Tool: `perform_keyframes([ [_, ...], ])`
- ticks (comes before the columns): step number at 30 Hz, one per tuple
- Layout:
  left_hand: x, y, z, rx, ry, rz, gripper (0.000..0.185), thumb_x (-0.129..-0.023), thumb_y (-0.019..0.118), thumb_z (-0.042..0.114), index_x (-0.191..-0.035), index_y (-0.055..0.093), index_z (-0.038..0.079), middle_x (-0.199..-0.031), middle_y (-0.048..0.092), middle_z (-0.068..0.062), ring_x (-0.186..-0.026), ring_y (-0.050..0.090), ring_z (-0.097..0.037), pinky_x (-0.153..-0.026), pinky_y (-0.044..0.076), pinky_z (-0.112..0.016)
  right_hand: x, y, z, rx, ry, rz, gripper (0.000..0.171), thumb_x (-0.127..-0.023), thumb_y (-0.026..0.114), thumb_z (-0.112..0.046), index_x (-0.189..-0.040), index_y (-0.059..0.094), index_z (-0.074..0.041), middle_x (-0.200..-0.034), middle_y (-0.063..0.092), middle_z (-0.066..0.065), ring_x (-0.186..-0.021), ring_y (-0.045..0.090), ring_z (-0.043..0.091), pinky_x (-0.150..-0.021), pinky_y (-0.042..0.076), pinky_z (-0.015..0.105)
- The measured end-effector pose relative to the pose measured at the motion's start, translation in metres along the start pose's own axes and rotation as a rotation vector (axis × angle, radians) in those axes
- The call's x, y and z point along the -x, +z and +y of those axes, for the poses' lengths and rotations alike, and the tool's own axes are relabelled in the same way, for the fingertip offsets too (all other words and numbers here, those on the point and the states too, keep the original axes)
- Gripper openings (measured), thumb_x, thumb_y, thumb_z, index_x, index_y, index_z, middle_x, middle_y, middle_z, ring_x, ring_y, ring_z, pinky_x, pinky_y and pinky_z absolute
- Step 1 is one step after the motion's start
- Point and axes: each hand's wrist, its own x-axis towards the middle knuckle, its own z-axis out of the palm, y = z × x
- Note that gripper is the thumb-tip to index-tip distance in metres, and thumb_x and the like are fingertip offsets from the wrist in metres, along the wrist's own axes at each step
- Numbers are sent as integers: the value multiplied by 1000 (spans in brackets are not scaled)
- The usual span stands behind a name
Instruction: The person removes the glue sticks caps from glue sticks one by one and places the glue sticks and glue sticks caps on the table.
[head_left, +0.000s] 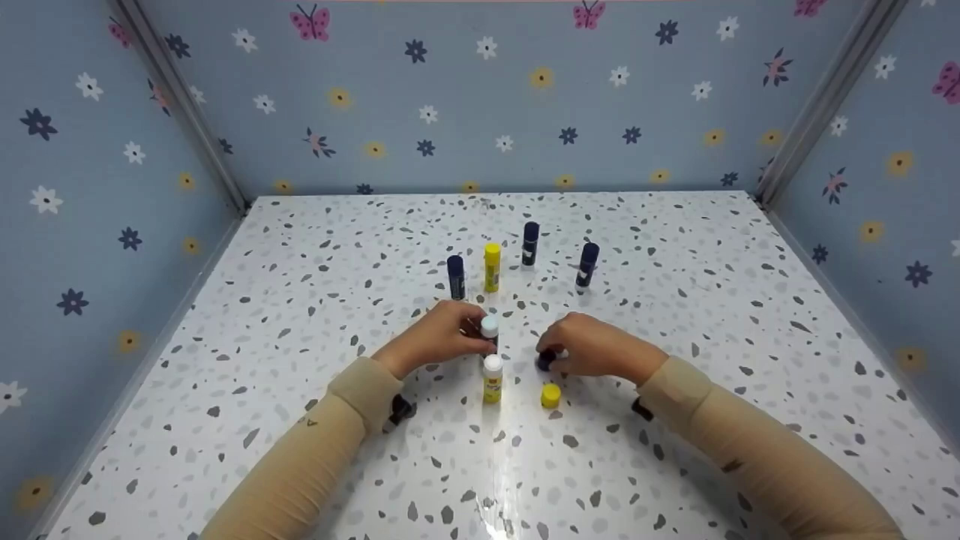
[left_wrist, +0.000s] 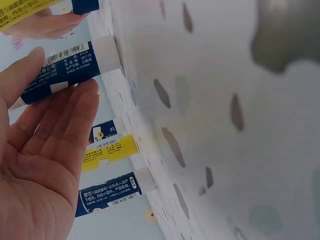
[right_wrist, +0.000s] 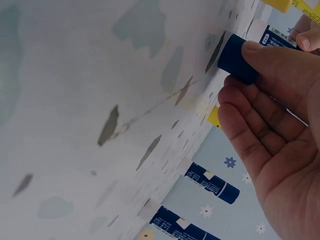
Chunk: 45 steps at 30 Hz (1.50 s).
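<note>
My left hand [head_left: 442, 334] grips a dark blue glue stick [left_wrist: 70, 67] between thumb and fingers. This stick is upright, its white top bare and its white base down at the table. My right hand [head_left: 589, 345] pinches a dark blue cap [right_wrist: 235, 59] low over the tabletop, to the right of that stick. Nearer the front, an uncapped yellow glue stick [head_left: 492, 381] with a white top stands upright. A loose yellow cap [head_left: 550, 396] sits to its right, just in front of my right hand.
Behind my hands stand a capped yellow glue stick [head_left: 492, 268] and three capped dark blue ones: a left one [head_left: 456, 277], a far one [head_left: 530, 244] and a right one [head_left: 587, 265]. Patterned panels [head_left: 487, 97] enclose the speckled white table [head_left: 300, 255] at the back and sides.
</note>
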Motion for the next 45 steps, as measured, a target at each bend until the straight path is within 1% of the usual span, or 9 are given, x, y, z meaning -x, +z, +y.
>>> perform_keyframes([
  [5,1,0,2,15,5,-10,17,-94,86,16,-106,77,7,-105,80,-8,-95,75,-17,-91,63,-36,0,0,0,-2,2,4,20,-93,81,-3,-113,82,-7,-105,83,5,-95,75,18,-90,63,41],
  [11,1,0,3,7,26,-4,17,-92,88,16,-102,77,7,-102,80,-7,-92,72,-15,-88,61,-34,0,-1,0,11,-38,24,15,-92,80,-1,-106,81,-7,-98,81,4,-87,72,18,-84,61,39],
  [14,1,0,2,2,31,-2,18,-92,88,16,-102,77,7,-101,79,-7,-91,71,-14,-88,61,-34,0,-1,-1,18,-35,25,15,-92,81,-1,-106,82,-7,-98,81,3,-87,72,17,-85,61,39],
  [19,0,0,2,-10,11,-12,20,-92,88,16,-105,77,7,-105,79,-8,-95,73,-17,-91,62,-37,-1,-1,-2,28,-13,13,15,-92,81,-2,-105,81,-8,-98,81,2,-87,71,17,-85,61,39],
  [27,2,-3,1,-16,-30,-20,29,-89,87,8,-116,76,5,-111,78,-11,-102,74,-22,-96,62,-40,-2,-1,-3,32,0,8,14,-91,82,-2,-103,79,-8,-91,77,0,-78,62,14,-77,57,35],
  [32,5,-8,1,6,-38,-15,31,-89,82,1,-120,75,3,-117,77,-15,-105,75,-25,-97,63,-39,-2,-1,-2,21,17,-2,18,-90,83,-4,-108,80,-8,-96,79,1,-83,68,16,-81,60,38],
  [37,6,-15,-1,-38,-74,37,27,-95,81,9,-120,75,2,-116,78,-15,-102,74,-24,-91,63,-37,1,-2,-3,17,-3,18,25,-90,84,-6,-115,80,-5,-106,82,6,-96,75,23,-91,62,44],
  [41,6,-19,-2,-46,-135,125,26,-100,79,18,-121,74,2,-111,76,-10,-96,71,-21,-77,62,-34,4,-5,-4,19,-40,54,29,-90,82,-6,-119,79,-2,-113,82,11,-104,77,29,-95,62,47],
  [45,5,-22,-4,-40,-178,234,23,-102,77,21,-117,74,4,-105,74,-9,-90,67,-20,-74,60,-33,5,-10,-7,42,-21,72,32,-93,82,-10,-125,78,-2,-121,81,13,-110,77,30,-98,62,48],
])
